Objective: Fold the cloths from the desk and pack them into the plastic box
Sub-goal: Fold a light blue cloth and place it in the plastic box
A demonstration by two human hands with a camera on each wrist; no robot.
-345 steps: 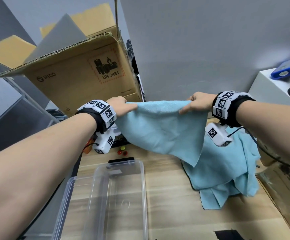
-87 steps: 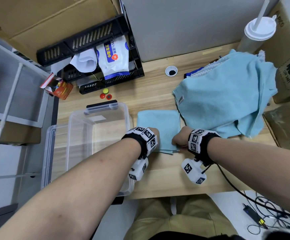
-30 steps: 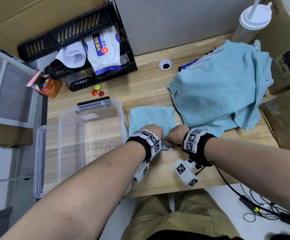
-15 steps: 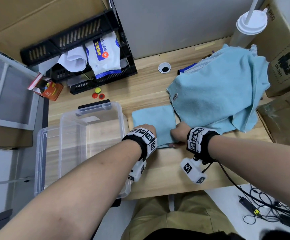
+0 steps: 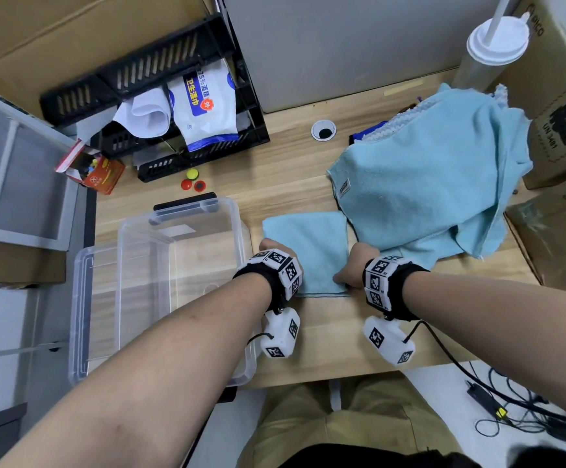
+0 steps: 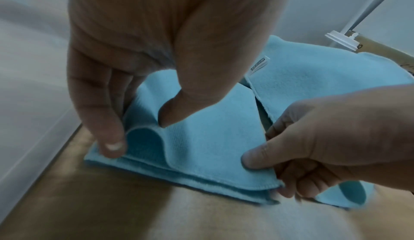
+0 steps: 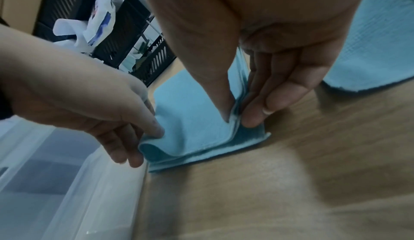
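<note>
**Operator:** Location and orientation of the plastic box?

**Inspector:** The plastic box (image 5: 82,298) stands at the left of the table (image 5: 275,177), open at the top. Its long axis runs from the person toward the wall, with the black latch (image 5: 185,201) at the far end.

**Operator:** Condition of the left hand?

**Inspector:** The left hand (image 5: 270,246) grasps the near-left corner of the folded cloth (image 5: 308,238). The thumb is on top and the fingers lie against a raised loop of the upper layers.

**Operator:** Position of that cloth?

**Inspector:** It lies on the table just beside the right wall of the box. The outline is close to square, so no long axis can be told. The stacked free edges point toward the person, parallel to the table's front edge.

**Operator:** Condition of the right hand?

**Inspector:** The right hand (image 5: 354,265) pinches the near-right corner between thumb and fingers, with the upper layers lifted off the bottom one.

**Operator:** Remaining stock?

**Inspector:** The unfolded cloths (image 5: 420,184) lie heaped at the right rear, their left edge reaching the folded cloth's far-right corner.
</note>
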